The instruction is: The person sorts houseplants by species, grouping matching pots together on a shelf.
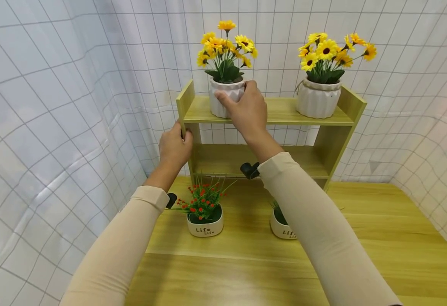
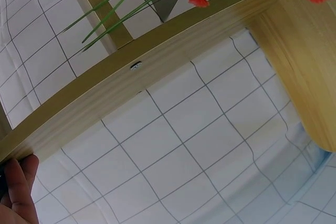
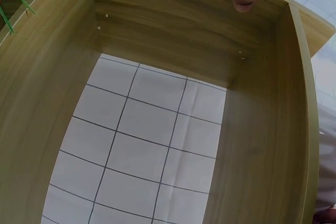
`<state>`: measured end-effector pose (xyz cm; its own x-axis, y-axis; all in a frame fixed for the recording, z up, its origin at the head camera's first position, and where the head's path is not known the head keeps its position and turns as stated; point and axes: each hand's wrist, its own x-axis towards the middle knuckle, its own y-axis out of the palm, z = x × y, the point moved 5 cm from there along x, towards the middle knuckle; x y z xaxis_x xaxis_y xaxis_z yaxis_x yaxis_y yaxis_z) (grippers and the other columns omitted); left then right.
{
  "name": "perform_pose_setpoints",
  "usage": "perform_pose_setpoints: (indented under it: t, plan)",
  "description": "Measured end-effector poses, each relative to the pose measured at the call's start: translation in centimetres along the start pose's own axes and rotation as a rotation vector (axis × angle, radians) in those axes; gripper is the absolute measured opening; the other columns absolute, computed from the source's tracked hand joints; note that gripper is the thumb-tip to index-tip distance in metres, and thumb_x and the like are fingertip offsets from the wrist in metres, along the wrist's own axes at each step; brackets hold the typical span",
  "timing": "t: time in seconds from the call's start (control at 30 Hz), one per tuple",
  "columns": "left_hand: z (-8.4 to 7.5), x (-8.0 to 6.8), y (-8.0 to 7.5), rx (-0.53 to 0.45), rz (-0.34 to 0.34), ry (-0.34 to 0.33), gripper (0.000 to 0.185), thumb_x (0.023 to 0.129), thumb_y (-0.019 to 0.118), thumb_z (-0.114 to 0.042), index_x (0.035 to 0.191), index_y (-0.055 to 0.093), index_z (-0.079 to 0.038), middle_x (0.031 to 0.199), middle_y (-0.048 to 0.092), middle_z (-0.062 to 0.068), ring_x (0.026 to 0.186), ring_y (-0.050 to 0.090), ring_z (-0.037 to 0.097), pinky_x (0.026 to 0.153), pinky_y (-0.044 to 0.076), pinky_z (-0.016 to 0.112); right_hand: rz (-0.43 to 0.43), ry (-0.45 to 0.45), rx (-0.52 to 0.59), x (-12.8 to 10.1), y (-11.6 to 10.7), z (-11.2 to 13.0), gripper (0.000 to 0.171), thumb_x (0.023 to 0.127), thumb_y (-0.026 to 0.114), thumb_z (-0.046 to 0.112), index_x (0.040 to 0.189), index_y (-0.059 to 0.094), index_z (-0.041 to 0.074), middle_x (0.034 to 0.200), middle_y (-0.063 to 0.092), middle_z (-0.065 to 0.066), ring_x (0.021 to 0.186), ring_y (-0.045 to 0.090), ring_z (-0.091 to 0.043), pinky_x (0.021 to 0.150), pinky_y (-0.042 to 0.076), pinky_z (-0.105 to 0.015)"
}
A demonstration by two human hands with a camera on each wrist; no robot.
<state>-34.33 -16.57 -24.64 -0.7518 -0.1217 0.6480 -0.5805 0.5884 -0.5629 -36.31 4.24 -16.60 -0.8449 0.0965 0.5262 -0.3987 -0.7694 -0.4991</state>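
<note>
Head view: right fingers (image 1: 250, 86) grip a white flowerpot (image 1: 219, 107) from its right.

My cameras show yellowish-green wood grain on the shelf (image 1: 278, 111) and table (image 1: 254, 276), dark grid lines across the white curtain (image 1: 150, 46), and beige sleeves (image 1: 118, 246). White pots (image 1: 318, 101) carry yellow and orange flowers (image 1: 325, 50), some dark-centred; an off-white planter (image 1: 206, 230) has dark lettering under red blossoms (image 1: 200, 209).

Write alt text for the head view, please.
A person's right grip holds a white pot of yellow flowers atop a wooden shelf; the left grip holds its left side. A second flowerpot stands at right; two planters stand on the table.
</note>
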Motion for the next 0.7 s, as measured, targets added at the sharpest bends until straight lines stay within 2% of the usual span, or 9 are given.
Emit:
perform_pose_setpoints:
  t: [0.13, 0.23, 0.37, 0.5, 0.57, 0.7]
  plan:
    - [0.0, 0.1, 0.1, 0.0, 0.0, -0.003, 0.029, 0.098, 0.05, -0.02, 0.118, 0.062, -0.003, 0.088, 0.07, 0.024, 0.083, 0.067, 0.044, 0.07, 0.049, 0.054, 0.006, -0.007, 0.004, -0.2, 0.0, -0.1, 0.088, 0.082, 0.063, 0.069, 0.139, 0.043, 0.005, 0.121, 0.058, -0.008, 0.094, 0.058, -0.02, 0.074, 0.048, -0.035]
    - [-0.1, 0.1, 0.1, -0.003, 0.005, -0.004, 0.028, 0.098, 0.05, -0.02, 0.117, 0.062, -0.003, 0.087, 0.069, 0.024, 0.081, 0.066, 0.043, 0.068, 0.049, 0.054, -0.027, -0.039, 0.05, -0.6, -0.4, -0.1, 0.089, 0.085, 0.063, 0.066, 0.145, 0.04, 0.004, 0.133, 0.053, -0.009, 0.111, 0.056, -0.021, 0.086, 0.047, -0.034]
    - [-0.1, 0.1, 0.1, -0.001, 0.0, 0.005, 0.027, 0.098, 0.051, -0.02, 0.116, 0.062, -0.003, 0.085, 0.069, 0.023, 0.079, 0.066, 0.043, 0.067, 0.048, 0.054, -0.13, -0.093, 0.169, -2.1, -1.6, -0.2, 0.073, 0.09, 0.066, 0.052, 0.143, 0.044, 0.006, 0.141, 0.049, -0.007, 0.127, 0.047, -0.019, 0.1, 0.04, -0.031]
    - [-0.1, 0.2, 0.1, 0.001, -0.013, 0.018, 0.023, 0.097, 0.051, -0.019, 0.107, 0.062, -0.002, 0.082, 0.069, 0.023, 0.076, 0.066, 0.043, 0.065, 0.048, 0.054, -0.22, -0.156, 0.258, -4.3, -2.5, -0.6, 0.055, 0.093, 0.066, 0.038, 0.135, 0.053, 0.005, 0.135, 0.054, -0.006, 0.123, 0.05, -0.02, 0.097, 0.044, -0.032]
    - [-0.1, 0.2, 0.1, -0.004, -0.009, 0.018, 0.02, 0.097, 0.051, -0.019, 0.101, 0.061, -0.002, 0.081, 0.069, 0.022, 0.074, 0.066, 0.043, 0.065, 0.048, 0.054, -0.239, -0.183, 0.28, -5.3, -2.8, -0.9, 0.053, 0.092, 0.067, 0.035, 0.133, 0.054, 0.004, 0.134, 0.056, -0.007, 0.123, 0.051, -0.021, 0.095, 0.046, -0.034]
    - [0.1, 0.1, 0.2, -0.008, 0.007, 0.007, 0.021, 0.098, 0.05, -0.019, 0.103, 0.061, -0.002, 0.08, 0.069, 0.021, 0.071, 0.065, 0.041, 0.064, 0.048, 0.052, -0.23, -0.225, 0.295, -7.4, -2.9, -1.9, 0.055, 0.092, 0.066, 0.034, 0.134, 0.053, 0.001, 0.133, 0.055, -0.013, 0.124, 0.05, -0.027, 0.095, 0.046, -0.037]
